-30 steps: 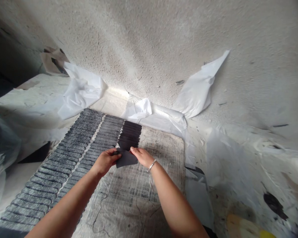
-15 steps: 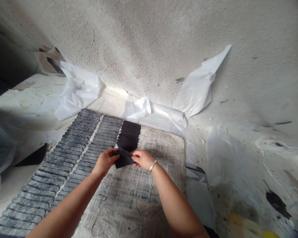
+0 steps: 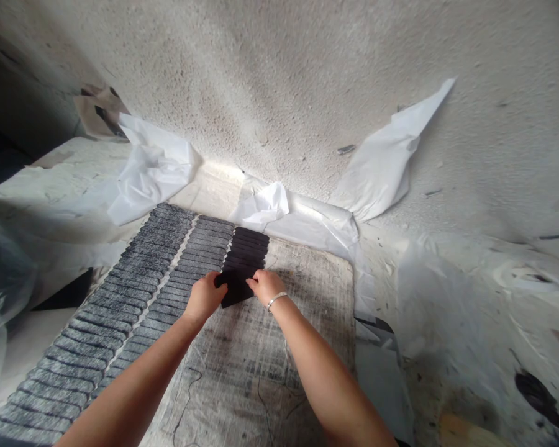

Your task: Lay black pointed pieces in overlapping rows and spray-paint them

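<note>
A black rectangular piece (image 3: 235, 290) lies flat at the near end of a short row of overlapping black pieces (image 3: 246, 248). My left hand (image 3: 204, 296) grips its left edge and my right hand (image 3: 264, 284), with a thin bracelet at the wrist, presses its right edge. Both hands rest on a scuffed grey board (image 3: 270, 347). Left of the black row run two long rows of grey, dusty overlapping pieces (image 3: 135, 285).
A rough plaster wall (image 3: 284, 93) rises just behind the board. Crumpled white plastic sheets (image 3: 151, 167) line its foot, and another white sheet (image 3: 386, 161) clings to the wall. Dusty plastic covers the surface at right (image 3: 470, 310).
Both hands moved forward and lowered the black piece from a tilted hold onto the near end of the black row, where it now lies flat.
</note>
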The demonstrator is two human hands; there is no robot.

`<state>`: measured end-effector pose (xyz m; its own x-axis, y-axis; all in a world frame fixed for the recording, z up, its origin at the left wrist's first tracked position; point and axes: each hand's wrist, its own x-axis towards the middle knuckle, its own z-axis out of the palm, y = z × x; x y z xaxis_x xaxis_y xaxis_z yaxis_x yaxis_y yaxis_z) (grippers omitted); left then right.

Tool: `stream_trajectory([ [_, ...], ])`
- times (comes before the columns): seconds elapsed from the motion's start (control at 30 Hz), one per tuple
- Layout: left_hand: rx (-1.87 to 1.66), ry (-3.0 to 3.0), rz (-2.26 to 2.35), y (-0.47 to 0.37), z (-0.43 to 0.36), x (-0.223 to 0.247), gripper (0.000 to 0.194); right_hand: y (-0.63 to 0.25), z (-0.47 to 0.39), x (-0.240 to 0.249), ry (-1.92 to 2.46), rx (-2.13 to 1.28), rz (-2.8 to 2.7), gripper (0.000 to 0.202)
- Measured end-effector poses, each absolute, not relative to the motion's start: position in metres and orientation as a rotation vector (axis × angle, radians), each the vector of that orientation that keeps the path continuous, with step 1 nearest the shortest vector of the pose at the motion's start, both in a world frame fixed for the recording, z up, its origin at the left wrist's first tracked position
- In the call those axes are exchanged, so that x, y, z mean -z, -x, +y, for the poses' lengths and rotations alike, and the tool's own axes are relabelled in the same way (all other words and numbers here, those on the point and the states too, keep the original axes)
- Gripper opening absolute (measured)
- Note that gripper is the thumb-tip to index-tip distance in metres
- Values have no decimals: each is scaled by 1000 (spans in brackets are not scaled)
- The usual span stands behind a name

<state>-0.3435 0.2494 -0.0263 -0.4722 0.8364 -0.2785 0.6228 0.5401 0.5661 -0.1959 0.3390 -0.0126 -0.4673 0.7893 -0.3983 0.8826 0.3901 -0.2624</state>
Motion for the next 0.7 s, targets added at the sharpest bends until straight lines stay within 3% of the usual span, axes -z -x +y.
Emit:
stream_trajectory([
  [0.5, -508, -1193, 2197, 347, 234, 7, 35, 197, 346, 17, -1439, 669, 2437, 26],
  [0.7, -443, -1450, 1958, 335, 233, 9, 47, 198, 346, 15, -1440, 651, 2447, 27],
])
